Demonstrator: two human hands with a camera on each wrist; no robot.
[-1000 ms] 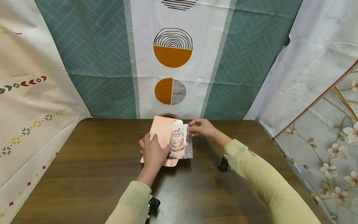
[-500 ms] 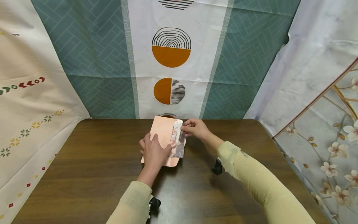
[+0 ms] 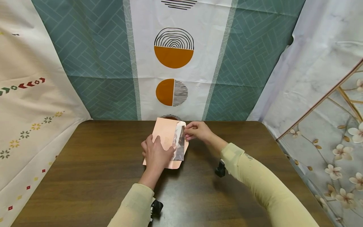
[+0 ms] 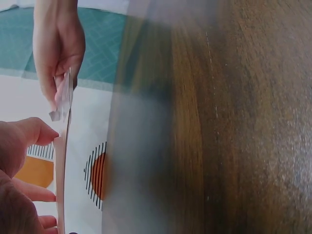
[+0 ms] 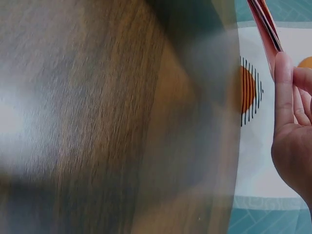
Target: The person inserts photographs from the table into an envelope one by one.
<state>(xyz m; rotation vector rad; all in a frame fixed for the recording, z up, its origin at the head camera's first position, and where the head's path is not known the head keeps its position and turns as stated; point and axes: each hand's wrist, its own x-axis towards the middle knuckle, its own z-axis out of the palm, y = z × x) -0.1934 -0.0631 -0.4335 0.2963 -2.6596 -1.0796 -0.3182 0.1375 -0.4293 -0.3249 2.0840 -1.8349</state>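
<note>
My left hand [image 3: 156,153] grips a peach paper envelope [image 3: 166,127], its thumb near the mouth on the right side. Out of that mouth shows a narrow strip of a cat picture card with a shiny grey edge [image 3: 178,151]; the rest is hidden inside the envelope. Behind the card, the envelope's flap [image 3: 186,145] spreads to the right. With thumb and fingers, my right hand [image 3: 198,130] pinches at the card's upper right edge. Seen edge-on in the left wrist view, the envelope [image 4: 60,180] stands upright between the left thumb and fingers.
Beneath the hands lies a dark brown wooden table [image 3: 93,164]. A patterned teal and white cloth [image 3: 113,63] hangs behind its far edge. Black wrist devices [image 3: 156,207] sit under both cuffs, and a floral cloth [image 3: 337,164] hangs at the right.
The cat card has slid left into the envelope, so most of its picture is now covered. My right hand has moved left with it; the left hand stays at the envelope.
</note>
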